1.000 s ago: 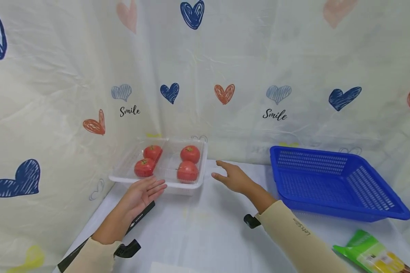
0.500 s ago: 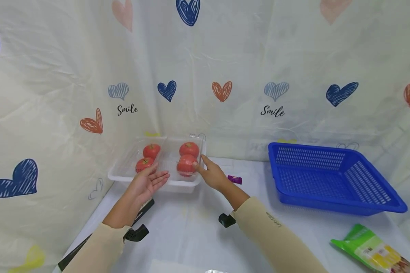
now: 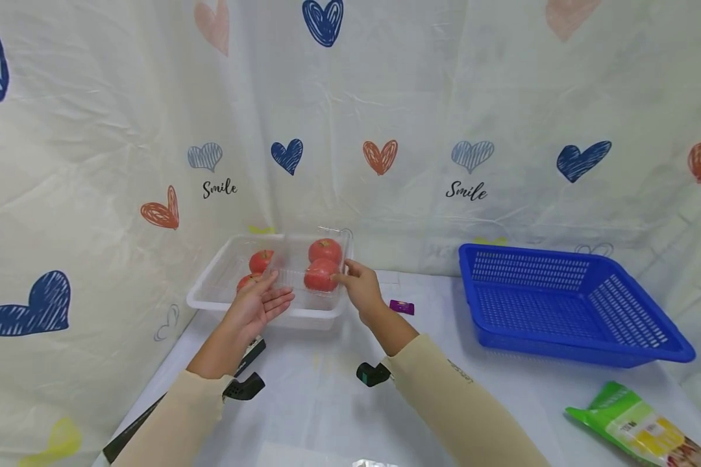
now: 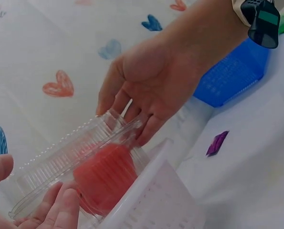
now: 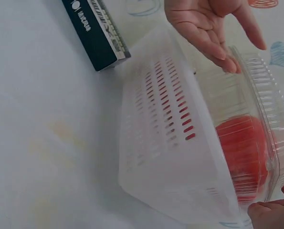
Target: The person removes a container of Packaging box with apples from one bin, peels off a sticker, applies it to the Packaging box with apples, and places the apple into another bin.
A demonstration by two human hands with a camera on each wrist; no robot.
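A clear plastic clamshell box point(image 3: 295, 280) with red round fruits point(image 3: 321, 275), apples or tomatoes, sits tilted in the right part of a white basket point(image 3: 309, 318). My right hand point(image 3: 362, 288) pinches the box's right end between thumb and fingers, above the basket rim. At the box's near left side is my left hand point(image 3: 259, 305), palm turned up, fingers fairly straight and touching the plastic, as the right wrist view shows. Another pair of red fruits point(image 3: 261, 261) lies in the left half of the basket, partly hidden by my left hand.
A blue basket point(image 3: 549, 350) stands to the right. A small purple packet point(image 3: 402, 307) lies right of my right hand. At front right is a green and yellow bag point(image 3: 637, 421). A long black box point(image 3: 134, 431) lies beneath my left arm. Patterned cloth walls point(image 3: 415, 97) enclose the table.
My right hand has moved left from beside the basket and taken hold of the clamshell box, whose right part has risen slightly. My left hand has shifted slightly right. The purple packet has come into view.
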